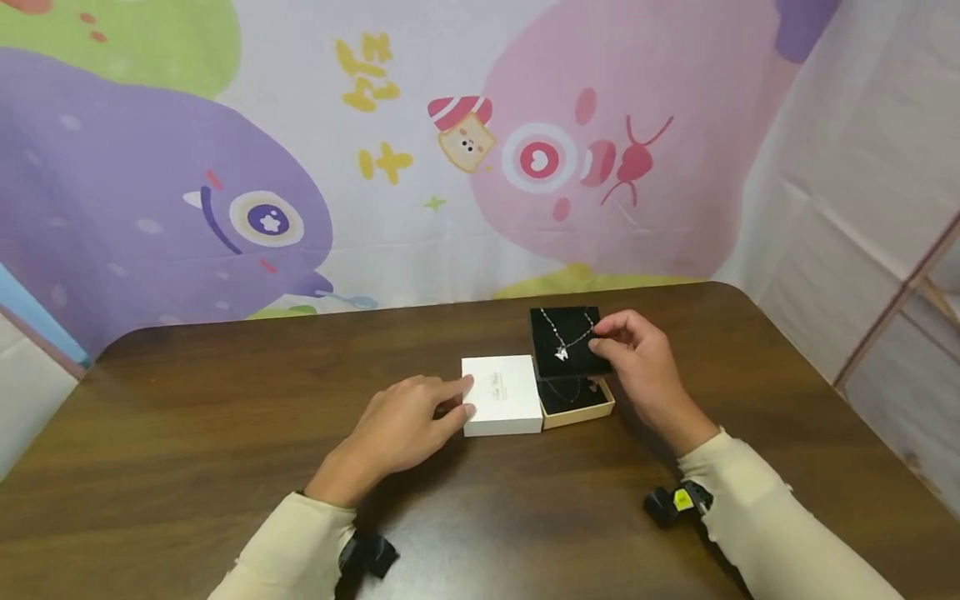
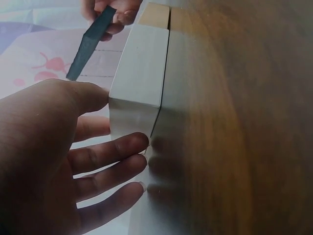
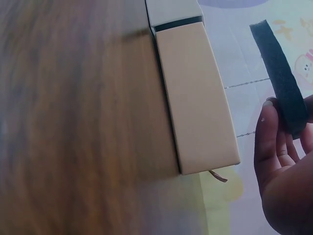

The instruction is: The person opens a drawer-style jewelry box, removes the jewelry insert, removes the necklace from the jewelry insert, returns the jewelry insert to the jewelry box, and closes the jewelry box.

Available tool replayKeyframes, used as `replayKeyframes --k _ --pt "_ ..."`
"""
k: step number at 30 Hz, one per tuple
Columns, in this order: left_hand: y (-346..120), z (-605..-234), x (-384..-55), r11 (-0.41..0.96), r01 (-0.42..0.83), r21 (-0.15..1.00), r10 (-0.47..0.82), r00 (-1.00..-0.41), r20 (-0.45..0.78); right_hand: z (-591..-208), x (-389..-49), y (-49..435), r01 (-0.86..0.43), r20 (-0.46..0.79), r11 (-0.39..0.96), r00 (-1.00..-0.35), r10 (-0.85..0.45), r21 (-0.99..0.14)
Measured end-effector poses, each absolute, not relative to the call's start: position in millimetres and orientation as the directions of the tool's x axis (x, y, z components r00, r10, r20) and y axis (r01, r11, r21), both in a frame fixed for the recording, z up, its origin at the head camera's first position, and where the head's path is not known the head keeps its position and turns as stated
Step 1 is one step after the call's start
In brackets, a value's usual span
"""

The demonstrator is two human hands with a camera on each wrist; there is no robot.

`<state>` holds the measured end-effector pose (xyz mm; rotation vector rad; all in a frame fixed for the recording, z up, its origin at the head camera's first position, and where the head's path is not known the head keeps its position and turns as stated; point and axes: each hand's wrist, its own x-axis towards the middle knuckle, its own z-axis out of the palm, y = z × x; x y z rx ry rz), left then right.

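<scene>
My right hand (image 1: 641, 358) pinches the right edge of a black foam pad (image 1: 551, 350) and holds it raised and tilted. Across the pad's face lies a silver necklace (image 1: 562, 353) with a small pale pendant. Below the pad sits a kraft-coloured box (image 1: 581, 414), its dark inside partly covered by the pad. Two strands of chain (image 3: 247, 84) run between pad and box in the right wrist view. A white box lid (image 1: 501, 392) with small print stands against the box's left side. My left hand (image 1: 408, 417) touches the lid's left edge with thumb and forefinger, other fingers loosely extended.
All of this is on a dark brown wooden table (image 1: 225, 433). A cartoon-printed cloth (image 1: 420, 250) hangs behind its far edge. A small brown strip (image 3: 218, 176) sticks out by the box's end in the right wrist view.
</scene>
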<state>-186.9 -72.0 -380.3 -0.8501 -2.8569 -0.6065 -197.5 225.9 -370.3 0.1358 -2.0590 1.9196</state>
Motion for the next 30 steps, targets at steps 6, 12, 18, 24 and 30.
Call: replayKeyframes --k 6,12,18,24,30 --pt "-70.0 -377.2 -187.3 0.765 0.547 0.340 0.508 -0.837 0.204 -370.8 -195.9 228.4 -0.297 0.307 0.090 -0.942 0.135 -0.951" --pt "-71.2 -377.3 -186.8 0.773 0.535 0.340 0.505 -0.844 0.180 -371.9 -195.6 224.7 -0.291 0.312 0.143 -0.938 0.152 -0.946" --pt "-72.7 -380.3 -185.8 0.781 0.511 0.359 0.483 -0.859 0.172 -373.3 -196.1 222.1 -0.287 0.310 0.149 -0.935 0.173 -0.946" --pt "-72.5 -383.3 -186.2 0.773 0.512 0.375 0.475 -0.859 0.194 -374.5 -195.4 222.0 -0.321 0.344 0.139 -0.918 0.196 -0.937" --pt "-72.6 -383.0 -186.0 0.767 0.532 0.357 0.489 -0.846 0.211 -374.3 -195.8 219.0 -0.348 0.358 0.084 -0.911 0.206 -0.934"
